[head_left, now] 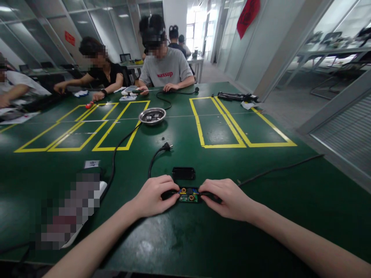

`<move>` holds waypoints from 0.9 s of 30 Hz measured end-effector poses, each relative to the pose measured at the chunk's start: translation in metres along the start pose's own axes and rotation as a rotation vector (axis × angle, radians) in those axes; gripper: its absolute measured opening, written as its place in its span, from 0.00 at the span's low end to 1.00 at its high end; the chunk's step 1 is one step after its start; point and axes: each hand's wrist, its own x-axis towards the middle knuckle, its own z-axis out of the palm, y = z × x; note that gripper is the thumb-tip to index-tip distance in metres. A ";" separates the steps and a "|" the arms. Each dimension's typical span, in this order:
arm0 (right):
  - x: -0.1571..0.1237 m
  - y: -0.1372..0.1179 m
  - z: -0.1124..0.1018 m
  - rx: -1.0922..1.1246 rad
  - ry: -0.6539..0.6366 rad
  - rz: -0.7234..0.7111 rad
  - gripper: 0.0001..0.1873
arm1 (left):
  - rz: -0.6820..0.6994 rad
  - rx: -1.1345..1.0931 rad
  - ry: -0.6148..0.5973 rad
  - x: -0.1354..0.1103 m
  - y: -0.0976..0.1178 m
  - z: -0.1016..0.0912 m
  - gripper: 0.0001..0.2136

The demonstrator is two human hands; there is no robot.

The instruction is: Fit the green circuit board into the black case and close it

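Note:
An opened black power adapter with a bare circuit board (188, 195) lies on the green table (179, 239) in front of me. My left hand (153, 195) is closed around its left end. My right hand (227, 197) pinches its right end, where a thin black cable (278, 168) leaves to the right. The adapter's black lid (183, 173) lies flat just behind the board. A black cord with a plug (166, 146) curls from the left end toward the table's middle.
A metal bowl (152, 115) with small parts stands mid-table among yellow tape rectangles (220, 123). A blurred white object (72, 210) lies at my left. Three people sit at the far side. A black tool (236, 97) rests at the far right.

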 end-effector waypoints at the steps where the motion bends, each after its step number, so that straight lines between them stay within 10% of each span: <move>1: 0.000 0.001 0.000 -0.002 0.012 -0.008 0.08 | -0.003 -0.011 0.010 0.000 -0.001 -0.001 0.07; 27: 0.009 0.001 -0.006 -0.172 -0.086 -0.158 0.10 | 0.084 0.021 -0.030 0.004 -0.004 -0.006 0.09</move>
